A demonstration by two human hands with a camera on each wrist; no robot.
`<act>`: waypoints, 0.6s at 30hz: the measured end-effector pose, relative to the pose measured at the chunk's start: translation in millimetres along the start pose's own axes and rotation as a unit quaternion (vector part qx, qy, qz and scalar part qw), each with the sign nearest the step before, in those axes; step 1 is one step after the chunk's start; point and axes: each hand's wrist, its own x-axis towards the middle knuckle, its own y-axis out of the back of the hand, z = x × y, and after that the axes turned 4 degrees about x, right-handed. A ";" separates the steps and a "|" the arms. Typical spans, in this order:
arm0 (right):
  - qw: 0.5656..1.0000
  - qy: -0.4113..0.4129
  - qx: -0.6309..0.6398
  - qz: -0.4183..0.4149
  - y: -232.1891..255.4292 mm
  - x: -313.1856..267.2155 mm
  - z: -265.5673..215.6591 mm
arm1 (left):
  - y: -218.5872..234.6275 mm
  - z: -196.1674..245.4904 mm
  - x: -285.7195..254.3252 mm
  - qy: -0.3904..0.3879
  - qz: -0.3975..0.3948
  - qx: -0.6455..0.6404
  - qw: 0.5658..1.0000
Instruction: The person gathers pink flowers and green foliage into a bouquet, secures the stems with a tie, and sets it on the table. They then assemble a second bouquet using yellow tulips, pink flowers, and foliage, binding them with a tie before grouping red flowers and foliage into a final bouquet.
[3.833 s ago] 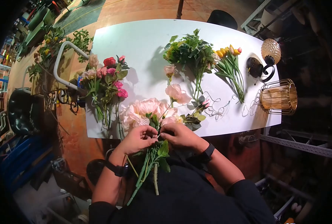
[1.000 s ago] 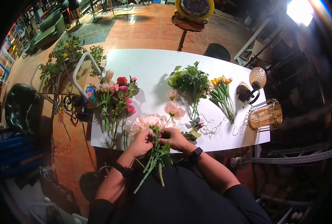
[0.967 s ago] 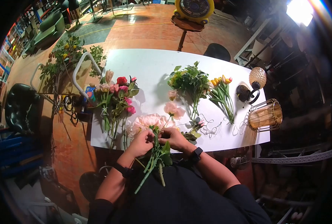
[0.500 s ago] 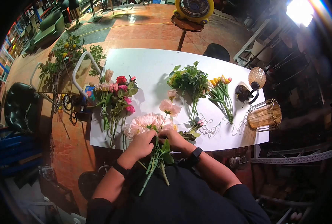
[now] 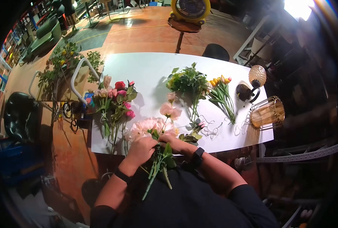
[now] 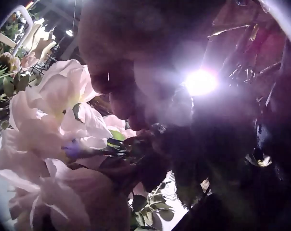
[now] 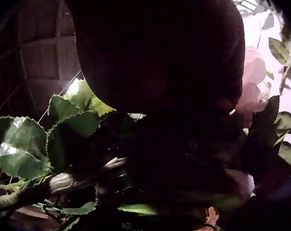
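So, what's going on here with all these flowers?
Someone is holding a bunch of large, pale pink flowers at the near edge of a flat white table. The left hand and right hand meet just below the blooms, their exact grip hidden, with green stems pointing back toward the person's black top. Lying untouched on the table are a red-and-pink flower bunch, a leafy green bunch and yellow tulip-shaped flowers.

Right hand; fingertips apparently hidden
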 end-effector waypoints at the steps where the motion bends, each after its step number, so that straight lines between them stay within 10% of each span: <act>1: 1.000 0.009 -0.005 -0.001 0.6 -0.3 -1.4 | -1.1 -1.0 -0.3 0.000 0.002 0.015 1.000; 18: 0.999 0.016 0.020 0.021 0.5 0.1 2.4 | 11.6 2.7 12.5 -0.061 -0.081 0.058 0.993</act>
